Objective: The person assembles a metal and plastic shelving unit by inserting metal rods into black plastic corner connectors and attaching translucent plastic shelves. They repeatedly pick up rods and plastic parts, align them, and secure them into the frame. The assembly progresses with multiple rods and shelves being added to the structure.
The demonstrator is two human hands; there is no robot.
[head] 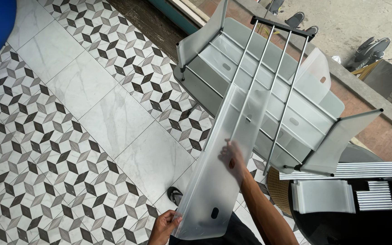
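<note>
The left hand [164, 227] closes its grip on the near bottom corner of a long frosted plastic panel [214, 190], fingers curled round the edge so the sheet cannot slide down toward the person. The right hand [233, 156] lies against the far face of that panel, seen dimly through the plastic; it seems pressed flat to steady the sheet rather than clenched, though I cannot tell for certain how far the fingers bend. Held this way, low at one end and braced midway, the panel runs from six o'clock up toward twelve, its upper end meeting the metal rods [268, 86] of a half-built rack [268, 104]. The rack lies tipped on its side at about one o'clock, its other frosted shelves already seated between the rods, which would explain the sheet's angle: it lines up with them.

At four o'clock, a dark round desk [386, 218] carries spare parts within arm's reach: a stack of frosted pieces [323, 196] and bundles of silver tubes [345, 171]. A sandalled foot [174, 195] shows at six o'clock on the patterned tile floor [69, 136]. Shoes [368, 50] sit beyond the low ledge at two o'clock.
</note>
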